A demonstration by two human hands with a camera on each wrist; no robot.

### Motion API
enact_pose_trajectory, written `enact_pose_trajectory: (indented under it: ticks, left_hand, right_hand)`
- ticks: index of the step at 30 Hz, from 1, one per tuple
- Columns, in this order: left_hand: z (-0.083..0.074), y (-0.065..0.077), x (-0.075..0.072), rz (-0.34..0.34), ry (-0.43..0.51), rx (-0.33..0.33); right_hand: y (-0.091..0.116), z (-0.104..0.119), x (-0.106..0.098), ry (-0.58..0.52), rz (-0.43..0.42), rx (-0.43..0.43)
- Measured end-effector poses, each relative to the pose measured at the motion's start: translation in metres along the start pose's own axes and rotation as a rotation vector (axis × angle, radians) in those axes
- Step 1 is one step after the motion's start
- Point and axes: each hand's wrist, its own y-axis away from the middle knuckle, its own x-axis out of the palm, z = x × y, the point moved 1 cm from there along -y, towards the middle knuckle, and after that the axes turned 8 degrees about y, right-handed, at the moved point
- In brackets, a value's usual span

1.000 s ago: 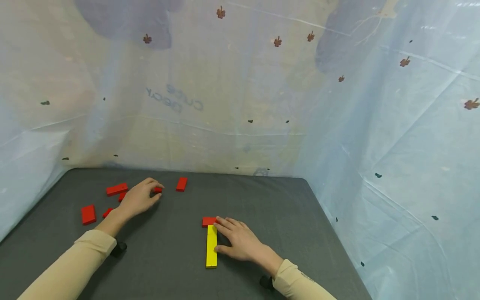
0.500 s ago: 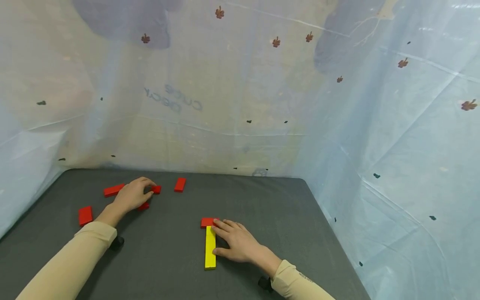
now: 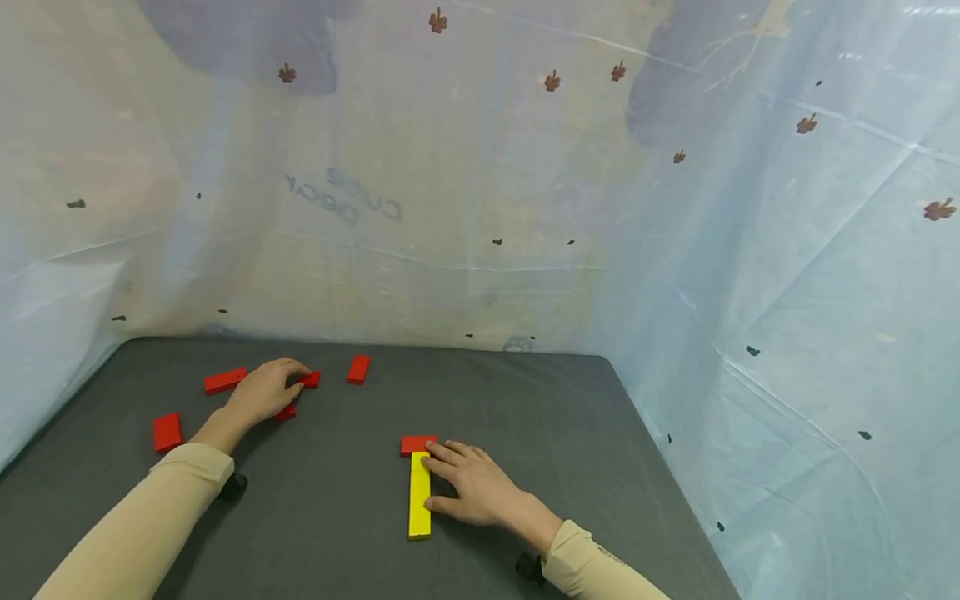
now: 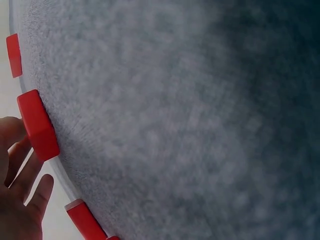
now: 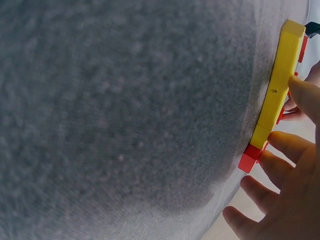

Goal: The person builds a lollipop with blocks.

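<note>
In the head view my left hand [image 3: 262,392] reaches over a loose group of red blocks. Its fingertips lie at the far edge of a red block [image 3: 312,380], thumb at the near edge; I cannot tell whether they pinch it. Another red block [image 4: 37,125] lies just below the thumb, covering the fingertips in the left wrist view. My right hand [image 3: 476,486] lies spread beside an upright yellow bar [image 3: 420,500], which has a seam near its far end. Thumb and index finger touch its right side; the middle fingertip meets the red block [image 3: 415,445] across its far end.
More red blocks lie at left: one [image 3: 224,381] behind my left hand, one [image 3: 167,432] near the forearm, and one [image 3: 357,369] near the back edge. The grey table [image 3: 525,400] ends against translucent plastic sheeting [image 3: 480,167] at back and right.
My left hand has drawn back a little leftward, its fingertips now over the red block's left end; another red block shows below the thumb. The right hand stays by the yellow bar.
</note>
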Motion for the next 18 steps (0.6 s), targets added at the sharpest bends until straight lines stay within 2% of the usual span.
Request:
enact_pose_trajectory:
  ticks: [7,18]
  left_hand:
    - [-0.002,0.001,0.003,-0.008,0.035,-0.004]
    - [-0.012,0.003,0.000,-0.055,0.063,0.070]
  right_hand:
    - [0.001,0.000,0.000,-0.003,-0.003,-0.011]
    - [-0.001,-0.001,-0.002,0.011,0.007,-0.006]
